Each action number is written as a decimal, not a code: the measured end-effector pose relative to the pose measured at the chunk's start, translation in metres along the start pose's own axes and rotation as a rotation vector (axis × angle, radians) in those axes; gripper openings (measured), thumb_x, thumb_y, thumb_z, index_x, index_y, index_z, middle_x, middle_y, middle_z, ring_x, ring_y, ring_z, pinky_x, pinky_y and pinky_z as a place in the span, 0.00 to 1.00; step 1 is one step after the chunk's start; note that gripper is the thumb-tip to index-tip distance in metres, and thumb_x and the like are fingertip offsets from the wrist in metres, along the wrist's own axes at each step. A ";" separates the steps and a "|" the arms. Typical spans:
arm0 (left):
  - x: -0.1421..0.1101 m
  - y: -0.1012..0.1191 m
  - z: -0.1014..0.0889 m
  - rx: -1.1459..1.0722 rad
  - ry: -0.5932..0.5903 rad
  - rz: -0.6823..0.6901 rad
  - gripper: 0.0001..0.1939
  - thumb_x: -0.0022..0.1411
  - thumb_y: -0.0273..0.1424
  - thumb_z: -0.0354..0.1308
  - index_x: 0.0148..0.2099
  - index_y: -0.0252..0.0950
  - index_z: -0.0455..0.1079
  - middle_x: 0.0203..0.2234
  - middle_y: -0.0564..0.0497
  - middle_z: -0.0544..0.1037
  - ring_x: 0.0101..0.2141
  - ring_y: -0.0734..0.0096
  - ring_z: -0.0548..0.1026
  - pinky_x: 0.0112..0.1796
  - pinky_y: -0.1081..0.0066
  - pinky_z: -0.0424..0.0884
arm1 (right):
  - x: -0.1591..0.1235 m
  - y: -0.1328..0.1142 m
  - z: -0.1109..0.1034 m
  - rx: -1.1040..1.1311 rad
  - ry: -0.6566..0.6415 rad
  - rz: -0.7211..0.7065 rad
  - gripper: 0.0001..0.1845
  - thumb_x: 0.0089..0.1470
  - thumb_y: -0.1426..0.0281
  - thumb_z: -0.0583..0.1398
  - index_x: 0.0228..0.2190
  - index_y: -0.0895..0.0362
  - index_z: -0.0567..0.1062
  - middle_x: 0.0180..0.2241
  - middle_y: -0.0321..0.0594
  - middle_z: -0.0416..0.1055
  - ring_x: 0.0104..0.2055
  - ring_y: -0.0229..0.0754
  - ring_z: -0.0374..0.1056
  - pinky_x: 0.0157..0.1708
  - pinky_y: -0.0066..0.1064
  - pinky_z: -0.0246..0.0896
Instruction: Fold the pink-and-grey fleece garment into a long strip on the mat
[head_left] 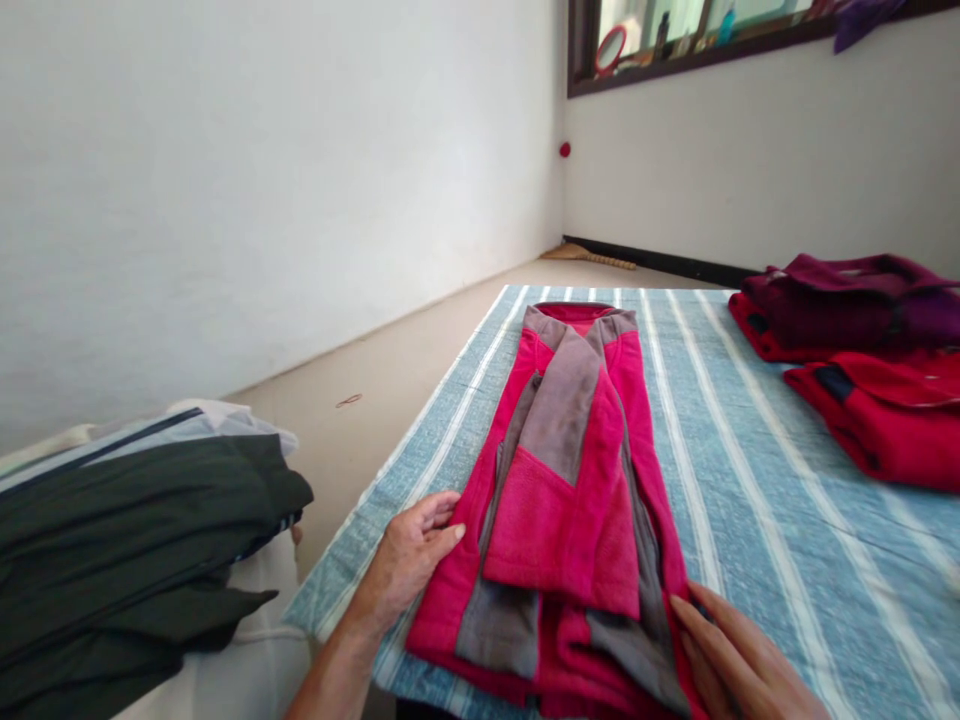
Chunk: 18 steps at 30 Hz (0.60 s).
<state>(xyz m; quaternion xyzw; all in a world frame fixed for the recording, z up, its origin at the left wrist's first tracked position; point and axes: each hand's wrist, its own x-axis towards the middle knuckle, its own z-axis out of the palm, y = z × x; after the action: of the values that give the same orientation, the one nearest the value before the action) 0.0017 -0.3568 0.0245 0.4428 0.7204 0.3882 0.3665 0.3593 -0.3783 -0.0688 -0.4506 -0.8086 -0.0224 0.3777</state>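
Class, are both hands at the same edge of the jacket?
No: the left hand and right hand are at opposite edges of the jacket.

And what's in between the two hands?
In the head view, a pink and gray jacket lies between the left hand and right hand, on the blue striped cloth.

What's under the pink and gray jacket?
A striped blue cloth shows on both sides of the jacket, running beneath it. The jacket covers the middle, so I can't see whether anything else hides there.
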 end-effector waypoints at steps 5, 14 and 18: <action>0.004 -0.004 -0.002 -0.004 -0.001 -0.007 0.26 0.45 0.40 0.64 0.46 0.34 0.74 0.44 0.42 0.80 0.46 0.52 0.77 0.50 0.56 0.72 | 0.006 -0.003 -0.006 -0.162 -0.073 -0.169 0.16 0.63 0.68 0.51 0.46 0.59 0.75 0.45 0.50 0.75 0.43 0.45 0.75 0.38 0.29 0.74; 0.007 -0.005 -0.001 -0.015 0.001 -0.001 0.28 0.42 0.44 0.67 0.44 0.34 0.74 0.44 0.42 0.80 0.46 0.51 0.77 0.51 0.54 0.70 | 0.016 -0.025 -0.010 -0.059 -0.027 0.043 0.17 0.64 0.68 0.49 0.44 0.57 0.76 0.46 0.48 0.74 0.45 0.45 0.73 0.40 0.33 0.74; 0.006 -0.004 0.000 0.011 0.000 0.017 0.27 0.42 0.45 0.67 0.44 0.36 0.75 0.42 0.43 0.80 0.45 0.51 0.77 0.50 0.56 0.71 | 0.018 -0.026 -0.012 -0.046 -0.030 0.044 0.17 0.64 0.67 0.50 0.44 0.58 0.76 0.46 0.49 0.74 0.44 0.45 0.73 0.41 0.33 0.73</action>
<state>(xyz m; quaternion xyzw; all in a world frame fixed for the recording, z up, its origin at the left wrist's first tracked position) -0.0018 -0.3525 0.0201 0.4508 0.7187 0.3873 0.3610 0.3418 -0.3853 -0.0408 -0.4771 -0.8033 -0.0257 0.3554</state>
